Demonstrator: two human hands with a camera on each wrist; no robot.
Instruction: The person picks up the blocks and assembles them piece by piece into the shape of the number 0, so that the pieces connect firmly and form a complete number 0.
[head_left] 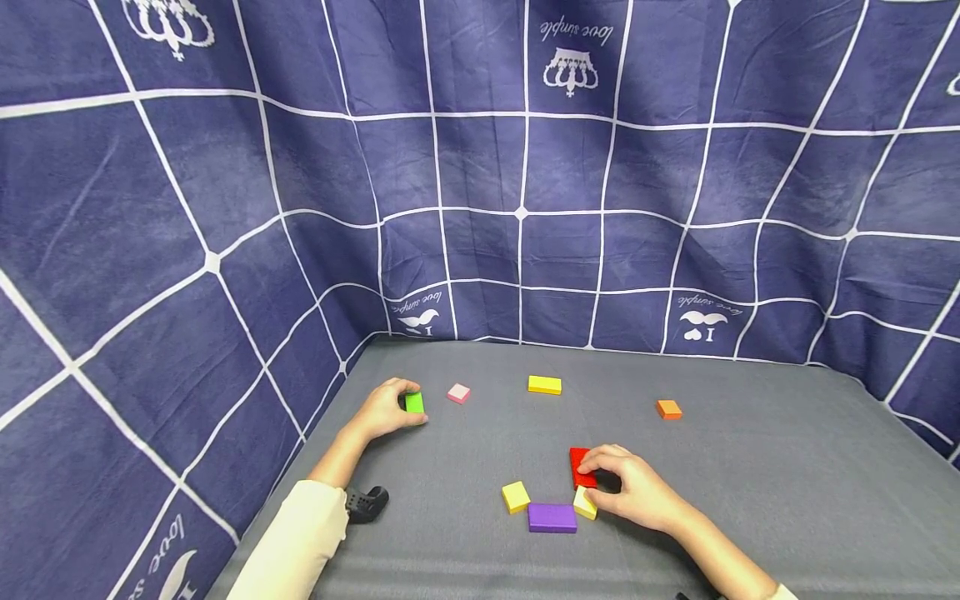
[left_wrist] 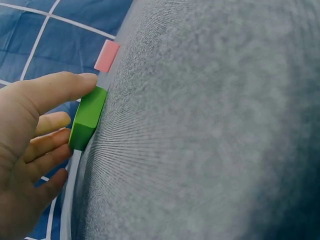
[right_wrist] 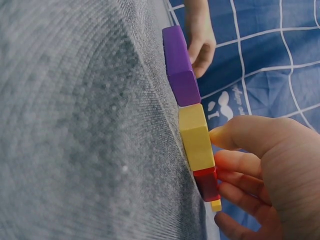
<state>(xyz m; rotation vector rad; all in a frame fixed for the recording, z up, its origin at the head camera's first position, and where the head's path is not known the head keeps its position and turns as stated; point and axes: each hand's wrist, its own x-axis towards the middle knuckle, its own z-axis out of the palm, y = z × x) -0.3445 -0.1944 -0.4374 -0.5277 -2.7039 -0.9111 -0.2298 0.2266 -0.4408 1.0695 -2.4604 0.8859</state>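
My left hand is at the far left of the table, thumb and fingers gripping opposite sides of a green block. In the left wrist view the thumb lies at one end of that block, close over the cloth. Nearer the middle, my right hand has its fingertips over a red block. Its thumb rests at the edge of a small pale yellow block, which sits at the red one's near end. A purple block lies beside this yellow block, and another yellow block is off the purple one's left end.
Farther back lie a pink block, a long yellow block and an orange block. Grey cloth covers the table. A blue curtain with white lines hangs behind and along the left.
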